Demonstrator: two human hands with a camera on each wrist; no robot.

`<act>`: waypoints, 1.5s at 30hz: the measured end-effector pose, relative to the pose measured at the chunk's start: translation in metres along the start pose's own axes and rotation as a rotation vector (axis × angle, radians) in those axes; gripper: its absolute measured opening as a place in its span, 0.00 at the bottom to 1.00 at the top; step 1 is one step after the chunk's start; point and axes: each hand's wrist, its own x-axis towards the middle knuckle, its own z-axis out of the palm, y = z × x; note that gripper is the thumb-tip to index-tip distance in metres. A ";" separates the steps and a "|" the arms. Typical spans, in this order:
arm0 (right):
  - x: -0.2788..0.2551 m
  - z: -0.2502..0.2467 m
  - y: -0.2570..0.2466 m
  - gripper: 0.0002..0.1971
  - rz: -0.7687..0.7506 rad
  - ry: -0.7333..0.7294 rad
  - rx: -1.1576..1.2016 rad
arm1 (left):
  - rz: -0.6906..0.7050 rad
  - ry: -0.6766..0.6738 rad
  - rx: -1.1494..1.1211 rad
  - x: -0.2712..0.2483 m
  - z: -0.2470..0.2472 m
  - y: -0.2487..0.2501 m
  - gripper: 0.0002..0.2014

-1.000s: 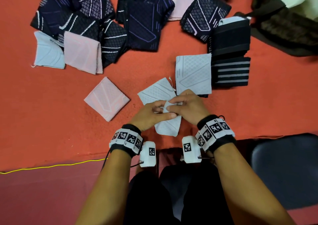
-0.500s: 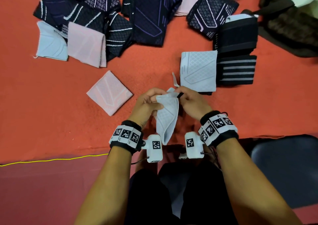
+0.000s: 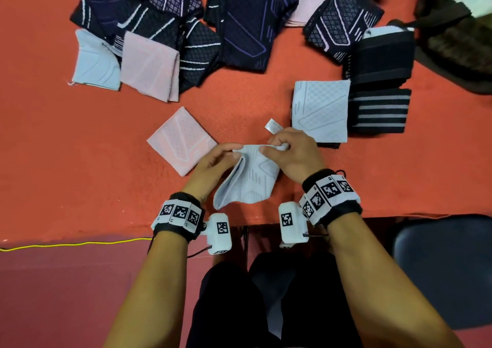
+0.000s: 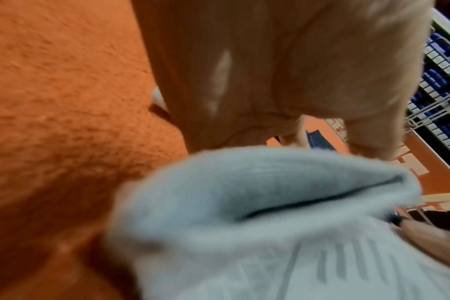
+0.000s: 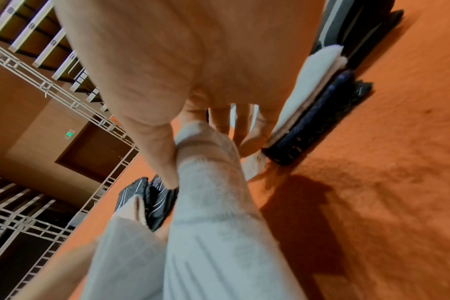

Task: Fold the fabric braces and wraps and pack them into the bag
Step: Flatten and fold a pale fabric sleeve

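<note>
A pale blue knitted brace (image 3: 253,177) hangs doubled over between both hands, just above the orange cloth near the table's front edge. My left hand (image 3: 226,157) pinches its upper left corner; my right hand (image 3: 277,148) pinches the upper right edge, with a small white label (image 3: 273,126) sticking up behind the fingers. The left wrist view shows the brace's open tube end (image 4: 283,199) close up. In the right wrist view the thumb presses the fabric (image 5: 213,182). A dark brown bag (image 3: 458,28) lies at the far right corner.
A folded pale blue piece (image 3: 320,109) tops a stack next to black striped wraps (image 3: 379,110) at right. A folded pink piece (image 3: 182,140) lies left of my hands. Unfolded dark, pink and blue braces (image 3: 239,25) spread along the back. A dark chair (image 3: 442,270) stands at lower right.
The blue brace lay flat under both hands; I lifted it off the cloth and it now hangs folded between my pinching fingers, held a little wider apart.
</note>
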 end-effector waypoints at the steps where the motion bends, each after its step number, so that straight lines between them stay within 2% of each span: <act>1: 0.000 0.002 -0.002 0.14 0.023 0.010 -0.001 | -0.012 -0.001 -0.032 -0.002 -0.003 -0.002 0.15; 3: 0.001 0.004 -0.002 0.15 0.066 0.040 -0.008 | -0.048 0.012 -0.051 -0.003 -0.012 -0.011 0.23; 5: 0.001 0.003 0.001 0.16 0.095 0.091 -0.025 | -0.076 0.047 0.029 -0.002 -0.022 -0.021 0.25; 9: 0.003 0.001 0.008 0.14 0.176 0.107 -0.012 | -0.126 0.164 0.082 -0.001 -0.037 -0.032 0.11; 11: 0.001 0.002 0.008 0.14 0.122 0.130 -0.005 | -0.116 0.210 0.069 -0.002 -0.040 -0.033 0.08; 14: -0.006 0.008 0.005 0.12 -0.020 0.210 -0.026 | -0.107 0.260 0.040 -0.003 -0.040 -0.030 0.10; 17: -0.010 0.016 0.004 0.11 -0.086 0.199 -0.052 | -0.094 0.305 -0.018 -0.005 -0.036 -0.021 0.07; 19: -0.008 0.020 0.003 0.09 -0.085 0.147 -0.011 | -0.061 0.313 -0.040 -0.008 -0.033 -0.016 0.06; 21: -0.003 0.028 0.001 0.09 -0.023 0.002 0.036 | -0.022 0.314 -0.056 -0.009 -0.029 -0.010 0.06; 23: 0.003 0.041 0.003 0.12 0.070 -0.170 0.052 | -0.013 0.336 -0.062 -0.009 -0.027 -0.004 0.09; 25: 0.004 0.056 0.005 0.18 0.156 -0.277 0.076 | 0.000 0.346 -0.066 -0.009 -0.026 0.001 0.12; 28: 0.001 0.067 0.005 0.22 0.172 -0.326 0.050 | 0.026 0.326 -0.078 -0.012 -0.026 0.005 0.16; 33: -0.006 0.071 0.009 0.23 0.086 -0.395 -0.017 | 0.073 0.197 -0.047 -0.008 -0.017 0.008 0.05; 36: -0.004 0.067 0.011 0.25 0.128 -0.406 0.040 | 0.069 0.099 -0.037 -0.002 -0.002 0.011 0.03; 38: -0.002 0.061 0.018 0.25 0.187 -0.374 0.127 | 0.080 0.049 0.012 0.003 0.007 0.010 0.04; 42: 0.001 0.044 0.029 0.11 0.285 -0.135 0.316 | 0.064 -0.008 0.121 0.015 0.025 0.005 0.08; 45: -0.001 0.024 0.028 0.17 0.376 -0.104 0.444 | 0.078 -0.048 0.182 0.021 0.041 0.002 0.07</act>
